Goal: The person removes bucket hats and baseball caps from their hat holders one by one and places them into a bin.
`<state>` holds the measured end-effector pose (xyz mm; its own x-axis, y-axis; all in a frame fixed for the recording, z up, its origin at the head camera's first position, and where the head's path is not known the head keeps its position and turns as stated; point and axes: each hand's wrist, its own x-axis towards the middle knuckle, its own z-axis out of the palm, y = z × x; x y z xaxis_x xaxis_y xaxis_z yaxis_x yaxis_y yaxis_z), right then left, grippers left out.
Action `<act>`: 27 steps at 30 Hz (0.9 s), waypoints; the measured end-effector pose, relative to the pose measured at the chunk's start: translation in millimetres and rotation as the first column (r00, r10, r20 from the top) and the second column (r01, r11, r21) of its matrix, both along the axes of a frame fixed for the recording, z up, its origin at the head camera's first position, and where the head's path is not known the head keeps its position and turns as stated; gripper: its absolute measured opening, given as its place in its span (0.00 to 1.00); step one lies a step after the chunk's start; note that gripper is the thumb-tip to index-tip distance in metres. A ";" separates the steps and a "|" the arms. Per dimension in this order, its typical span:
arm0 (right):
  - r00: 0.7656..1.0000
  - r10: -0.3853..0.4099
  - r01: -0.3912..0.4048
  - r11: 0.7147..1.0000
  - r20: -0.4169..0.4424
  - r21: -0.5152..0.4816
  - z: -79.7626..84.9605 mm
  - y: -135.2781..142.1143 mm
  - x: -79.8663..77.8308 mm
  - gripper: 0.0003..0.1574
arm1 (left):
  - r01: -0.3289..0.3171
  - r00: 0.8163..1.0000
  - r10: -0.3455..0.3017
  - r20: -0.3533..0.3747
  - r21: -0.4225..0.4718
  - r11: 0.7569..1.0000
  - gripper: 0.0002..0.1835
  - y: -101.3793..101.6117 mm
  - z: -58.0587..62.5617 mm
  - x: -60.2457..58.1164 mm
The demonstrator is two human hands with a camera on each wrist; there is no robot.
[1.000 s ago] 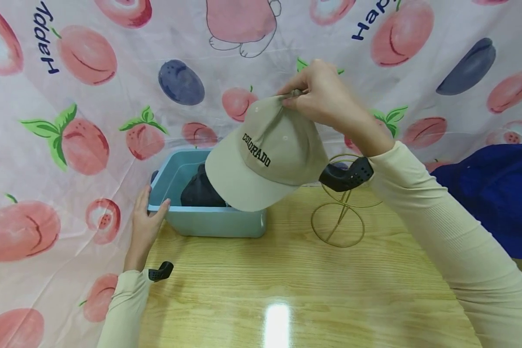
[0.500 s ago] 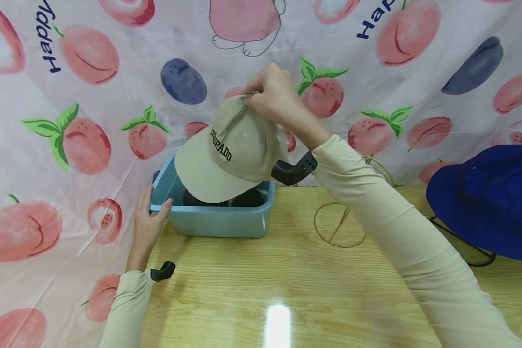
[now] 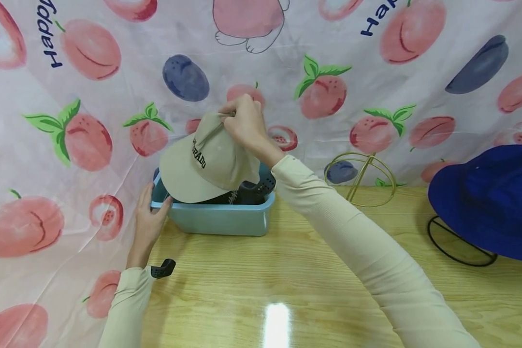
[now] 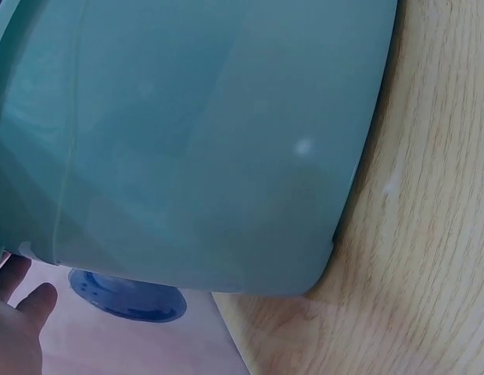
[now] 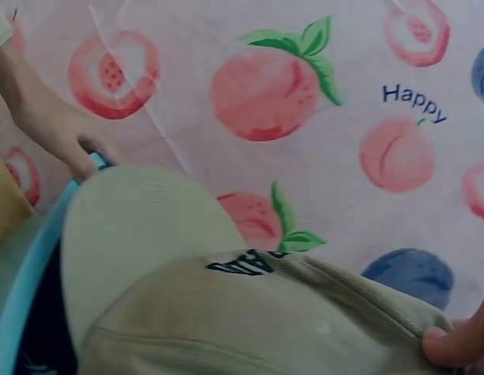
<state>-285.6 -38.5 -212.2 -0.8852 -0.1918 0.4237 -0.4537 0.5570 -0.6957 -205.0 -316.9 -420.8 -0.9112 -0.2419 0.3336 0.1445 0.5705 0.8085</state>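
A beige baseball cap (image 3: 213,159) with "COLORADO" lettering hangs tilted over a blue plastic bin (image 3: 226,222), its brim toward the bin's left end. My right hand (image 3: 245,121) pinches the cap by its crown; in the right wrist view the thumb (image 5: 453,344) presses on the fabric. Under the cap, a black item (image 3: 219,199) with white marks lies in the bin, mostly hidden. At the bin's left corner my left hand (image 3: 149,224) holds the rim. The left wrist view shows the bin's wall (image 4: 195,141) and part of that hand (image 4: 15,320).
Right of the bin stands a gold wire hat stand (image 3: 365,176). A blue bucket hat (image 3: 487,203) sits on a black wire stand (image 3: 461,261) at the far right. A fruit-print cloth (image 3: 261,67) hangs behind the wooden table (image 3: 330,280) and down its left side.
My right hand has carried the beige cap left and down, from beside the gold stand to over the bin. The left hand has stayed at the bin's corner.
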 end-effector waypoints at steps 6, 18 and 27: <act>0.997 -0.071 0.072 0.991 0.014 -0.112 -33.5 -11.8 -3.2 0.15 | 0.008 1.000 -0.008 0.007 0.006 1.000 0.40 1.4 1.8 1.0; 0.978 0.181 -0.190 0.978 0.108 0.081 -88.7 -6.9 -2.3 0.21 | 0.006 1.000 -0.006 -0.005 0.012 1.000 0.40 4.9 3.6 2.2; 0.897 0.362 -0.439 0.784 0.252 0.438 -110.6 -2.4 -3.3 0.34 | -0.004 1.000 0.004 -0.002 0.009 1.000 0.41 4.9 4.2 3.8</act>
